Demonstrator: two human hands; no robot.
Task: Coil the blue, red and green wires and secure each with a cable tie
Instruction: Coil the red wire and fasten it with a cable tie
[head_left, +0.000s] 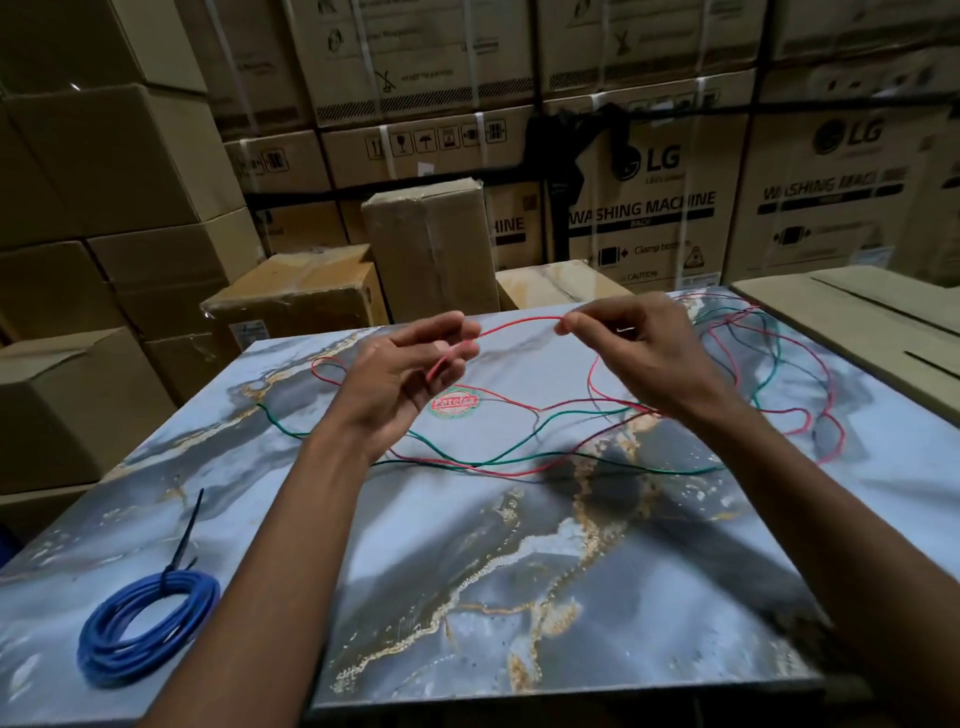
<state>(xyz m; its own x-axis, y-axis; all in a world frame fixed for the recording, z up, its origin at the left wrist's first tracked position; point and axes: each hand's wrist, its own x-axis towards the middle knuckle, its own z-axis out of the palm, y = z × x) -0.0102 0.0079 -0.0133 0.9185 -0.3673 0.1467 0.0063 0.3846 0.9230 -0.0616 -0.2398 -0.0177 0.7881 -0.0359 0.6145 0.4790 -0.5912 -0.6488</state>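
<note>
Both arms reach forward over the bench (519, 597), hands raised above its far half. The left hand (410, 369) is palm-up, its curled fingers holding the red wire (519, 319); the right hand (639, 353) pinches the same wire between thumb and fingertips, a short span stretched between them. The rest of the red wire trails right and tangles with the green wire (519, 441) (where each ends is hard to make out). The blue coil (145, 629), bound by a cable tie (184, 540), lies near left, well apart from the hands.
</note>
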